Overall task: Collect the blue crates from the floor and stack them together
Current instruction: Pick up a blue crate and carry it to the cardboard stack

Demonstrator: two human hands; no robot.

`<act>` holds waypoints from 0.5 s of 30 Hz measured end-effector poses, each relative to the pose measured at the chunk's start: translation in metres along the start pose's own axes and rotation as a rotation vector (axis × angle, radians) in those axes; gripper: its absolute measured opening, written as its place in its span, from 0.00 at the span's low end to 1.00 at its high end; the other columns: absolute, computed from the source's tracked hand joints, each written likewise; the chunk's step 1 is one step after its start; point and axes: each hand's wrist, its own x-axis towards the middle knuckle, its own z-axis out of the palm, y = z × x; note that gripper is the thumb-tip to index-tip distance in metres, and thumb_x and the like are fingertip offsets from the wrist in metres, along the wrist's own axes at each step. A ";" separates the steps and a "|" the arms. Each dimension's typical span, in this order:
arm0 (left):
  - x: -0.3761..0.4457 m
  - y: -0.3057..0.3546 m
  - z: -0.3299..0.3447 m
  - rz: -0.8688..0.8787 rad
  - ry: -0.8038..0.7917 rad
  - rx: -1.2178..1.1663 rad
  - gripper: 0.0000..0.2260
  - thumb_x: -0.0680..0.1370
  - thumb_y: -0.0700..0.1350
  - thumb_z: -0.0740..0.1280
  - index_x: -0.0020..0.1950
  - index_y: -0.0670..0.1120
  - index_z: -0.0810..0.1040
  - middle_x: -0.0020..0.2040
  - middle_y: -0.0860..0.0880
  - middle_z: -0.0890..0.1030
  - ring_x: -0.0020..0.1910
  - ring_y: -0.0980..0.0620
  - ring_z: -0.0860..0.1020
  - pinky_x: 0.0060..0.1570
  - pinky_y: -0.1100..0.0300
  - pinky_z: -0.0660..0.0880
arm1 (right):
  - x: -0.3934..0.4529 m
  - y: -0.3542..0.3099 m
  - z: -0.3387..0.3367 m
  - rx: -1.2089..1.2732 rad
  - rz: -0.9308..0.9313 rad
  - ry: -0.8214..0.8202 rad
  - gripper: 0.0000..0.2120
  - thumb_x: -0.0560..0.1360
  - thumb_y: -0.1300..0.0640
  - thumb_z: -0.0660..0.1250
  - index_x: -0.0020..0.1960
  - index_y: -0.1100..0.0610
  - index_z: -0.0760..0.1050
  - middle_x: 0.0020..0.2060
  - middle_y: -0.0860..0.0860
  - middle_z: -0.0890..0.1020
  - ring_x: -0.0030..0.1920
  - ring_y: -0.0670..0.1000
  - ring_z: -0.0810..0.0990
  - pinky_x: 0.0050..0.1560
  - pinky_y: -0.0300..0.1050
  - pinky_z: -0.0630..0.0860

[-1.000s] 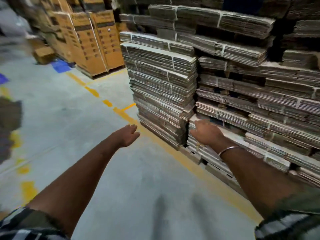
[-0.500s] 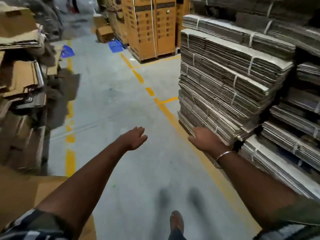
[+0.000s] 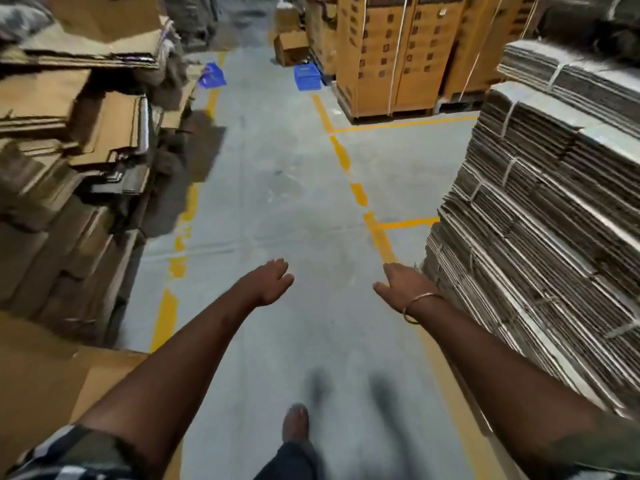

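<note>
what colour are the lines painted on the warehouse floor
Yellow-orange. The floor lines show best in the head view, running up the aisle on both sides, worn and broken in places.

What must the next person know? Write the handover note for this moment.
Left hand: open, empty, held out ahead.
Right hand: open, empty, beside the strapped cardboard stack.
Crates: two blue ones on the floor far down the aisle, left crate by the left yellow line, right crate by the tall orange boxes.
Done: nothing collected or stacked.
Left: walk down, pick up both crates, stack them.
</note>
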 end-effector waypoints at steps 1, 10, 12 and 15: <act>0.021 -0.011 -0.008 -0.005 -0.006 0.012 0.27 0.82 0.57 0.51 0.72 0.39 0.68 0.73 0.41 0.69 0.74 0.45 0.65 0.69 0.52 0.63 | 0.027 -0.005 -0.002 -0.016 -0.005 -0.003 0.26 0.74 0.39 0.55 0.60 0.57 0.70 0.61 0.57 0.75 0.62 0.59 0.74 0.60 0.55 0.72; 0.218 -0.113 -0.115 -0.039 -0.024 0.057 0.24 0.85 0.52 0.52 0.74 0.38 0.66 0.75 0.40 0.66 0.75 0.44 0.63 0.71 0.49 0.62 | 0.263 -0.055 -0.032 -0.058 0.002 -0.015 0.20 0.76 0.42 0.58 0.57 0.58 0.70 0.59 0.56 0.75 0.60 0.58 0.74 0.52 0.53 0.72; 0.260 -0.125 -0.143 -0.031 -0.008 0.070 0.23 0.85 0.52 0.53 0.74 0.38 0.65 0.76 0.40 0.66 0.75 0.44 0.63 0.72 0.49 0.62 | 0.307 -0.061 -0.044 -0.046 -0.001 -0.001 0.21 0.77 0.42 0.58 0.59 0.58 0.69 0.60 0.56 0.74 0.61 0.58 0.74 0.53 0.53 0.72; 0.315 -0.133 -0.174 -0.004 -0.011 0.079 0.24 0.85 0.52 0.53 0.74 0.38 0.65 0.75 0.40 0.66 0.75 0.44 0.64 0.71 0.50 0.62 | 0.365 -0.065 -0.056 -0.026 0.007 -0.027 0.25 0.77 0.42 0.58 0.65 0.58 0.68 0.64 0.56 0.73 0.65 0.58 0.72 0.57 0.54 0.73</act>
